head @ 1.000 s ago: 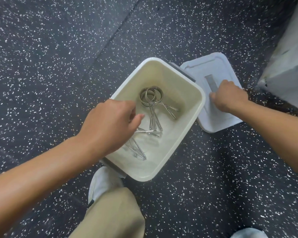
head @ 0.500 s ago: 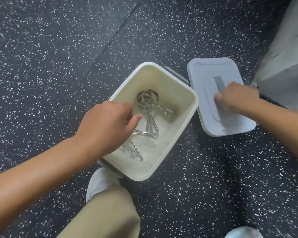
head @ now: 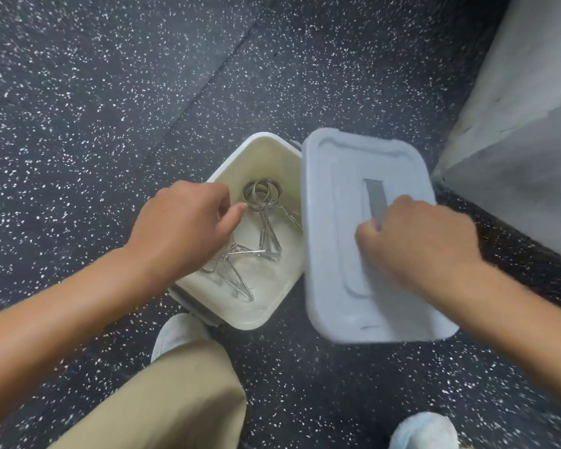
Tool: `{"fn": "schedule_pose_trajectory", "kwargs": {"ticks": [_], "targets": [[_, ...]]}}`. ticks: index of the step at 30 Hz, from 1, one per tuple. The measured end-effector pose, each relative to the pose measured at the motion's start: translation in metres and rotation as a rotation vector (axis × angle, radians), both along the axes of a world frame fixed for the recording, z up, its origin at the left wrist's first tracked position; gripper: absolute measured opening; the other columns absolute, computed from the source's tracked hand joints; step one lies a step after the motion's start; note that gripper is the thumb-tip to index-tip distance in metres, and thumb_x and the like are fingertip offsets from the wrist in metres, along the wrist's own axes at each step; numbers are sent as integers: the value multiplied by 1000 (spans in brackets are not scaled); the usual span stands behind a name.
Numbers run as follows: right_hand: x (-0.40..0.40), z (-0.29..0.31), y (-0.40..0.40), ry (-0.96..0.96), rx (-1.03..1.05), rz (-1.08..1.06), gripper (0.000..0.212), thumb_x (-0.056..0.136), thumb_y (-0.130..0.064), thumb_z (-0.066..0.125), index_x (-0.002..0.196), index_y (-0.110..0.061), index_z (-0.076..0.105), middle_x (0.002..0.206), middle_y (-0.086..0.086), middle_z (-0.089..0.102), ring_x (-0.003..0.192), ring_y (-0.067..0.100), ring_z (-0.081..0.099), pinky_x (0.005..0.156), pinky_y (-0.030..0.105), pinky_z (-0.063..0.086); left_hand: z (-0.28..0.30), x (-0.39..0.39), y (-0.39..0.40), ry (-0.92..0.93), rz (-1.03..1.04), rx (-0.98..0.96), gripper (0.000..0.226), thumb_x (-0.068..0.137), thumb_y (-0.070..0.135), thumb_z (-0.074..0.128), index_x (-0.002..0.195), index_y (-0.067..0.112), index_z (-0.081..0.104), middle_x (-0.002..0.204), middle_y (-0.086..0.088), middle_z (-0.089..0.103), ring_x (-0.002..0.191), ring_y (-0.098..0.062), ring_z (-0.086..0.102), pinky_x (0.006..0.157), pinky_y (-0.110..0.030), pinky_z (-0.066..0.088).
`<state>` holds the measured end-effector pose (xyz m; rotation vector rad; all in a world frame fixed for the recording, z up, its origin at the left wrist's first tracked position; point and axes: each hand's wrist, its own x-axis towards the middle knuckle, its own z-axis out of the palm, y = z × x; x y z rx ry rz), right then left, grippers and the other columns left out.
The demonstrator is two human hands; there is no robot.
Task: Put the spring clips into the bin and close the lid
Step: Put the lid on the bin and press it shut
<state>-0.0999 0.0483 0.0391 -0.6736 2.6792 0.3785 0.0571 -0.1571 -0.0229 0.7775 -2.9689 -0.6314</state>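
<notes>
A cream plastic bin [head: 274, 157] stands open on the speckled floor. Several metal spring clips [head: 262, 196] lie in its bottom, coils toward the far side. My left hand [head: 182, 228] hovers over the bin's left rim with fingers curled and thumb out; nothing shows in it. The pale blue lid [head: 334, 176] is held off the floor, tilted, and its left edge overlaps the bin's right rim. My right hand [head: 418, 241] grips the lid by its grey handle [head: 374, 196].
A grey concrete block [head: 515, 140] rises at the right, close behind the lid. My tan trouser leg [head: 175, 400] and a white shoe [head: 175, 335] sit just in front of the bin; another shoe [head: 425, 429] is at the bottom right.
My right hand has lifted the lid off the floor and carried it left, until it overlaps the bin's right rim. My left hand stays over the bin.
</notes>
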Motion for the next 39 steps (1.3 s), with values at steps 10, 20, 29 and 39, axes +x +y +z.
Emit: {"fn": "schedule_pose_trajectory", "kwargs": {"ticks": [10,20,29,39], "targets": [[60,-44,-77,-214,-95,-131,29,92,-33,36,90,-17,60,80,4,51,80,29,52,74,35,36,11,2,-30,-14,117,-14,40,94,54,50,74,20,62,70,-7,66,71,-35,61,59,-36,45],[53,-64,-123,-390,-49,-270,25,90,-32,51,71,-17,46,69,0,41,55,17,35,48,27,21,2,28,-40,-55,151,25,41,94,54,49,72,21,59,67,0,65,71,-32,60,62,-38,49],[36,-69,-119,-523,-225,-220,27,92,-29,45,69,-16,47,80,5,60,76,30,55,61,30,40,-8,56,-34,13,-134,73,35,94,52,53,112,23,62,103,4,60,99,-22,55,86,-40,46],[-47,-90,-92,-107,-492,-26,57,95,-47,48,139,-11,42,135,12,51,123,31,47,98,47,42,-49,94,-18,-231,-810,-71,126,64,67,76,163,28,9,172,-1,1,157,-28,0,124,-48,5]]}}
